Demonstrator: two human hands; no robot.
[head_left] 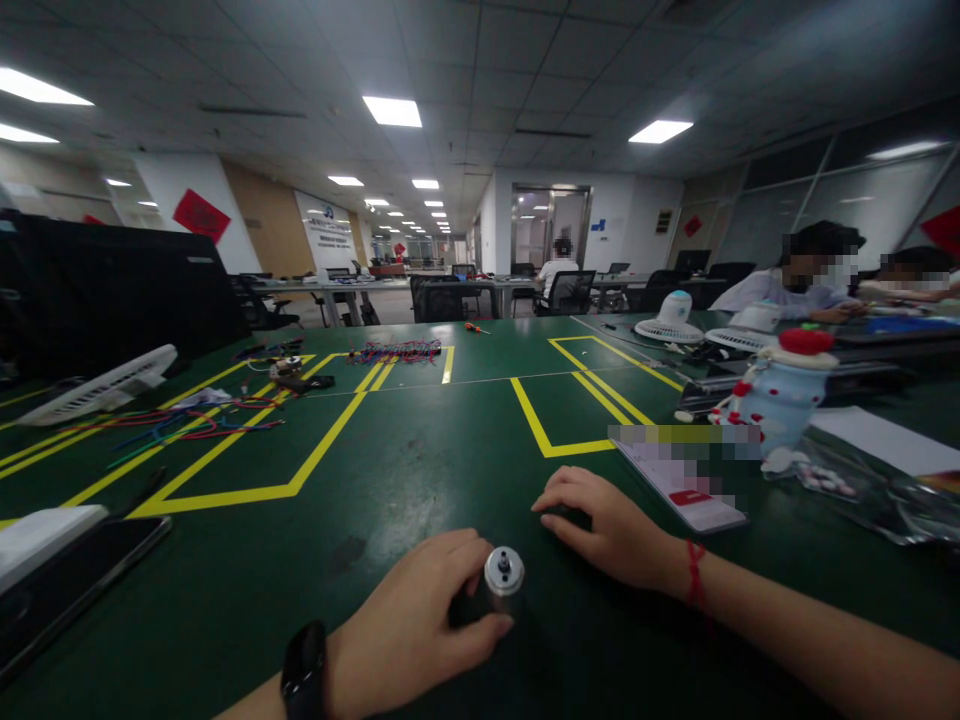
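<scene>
My left hand (427, 610), with a black band on its wrist, is closed around a small cylindrical metal motor (504, 572). The motor stands upright, its silver end face and short shaft pointing up; the thumb lies in front of it and the curled fingers are at its left side. To the right, my right hand (600, 520) rests on the green tabletop (420, 470) with its fingers loosely curved and a gap between thumb and forefinger. Nothing shows in it. A red string circles that wrist. Just beyond this hand lies a flat, pale, card-like item (697, 500).
Phone (75, 590) and white box (49, 540) lie at left, with loose wires (217, 420) and a white fan (105, 385) behind. A wire bundle (397, 350) and screwdriver (474, 328) lie farther back. A blue bottle (787, 390) stands right; people sit beyond.
</scene>
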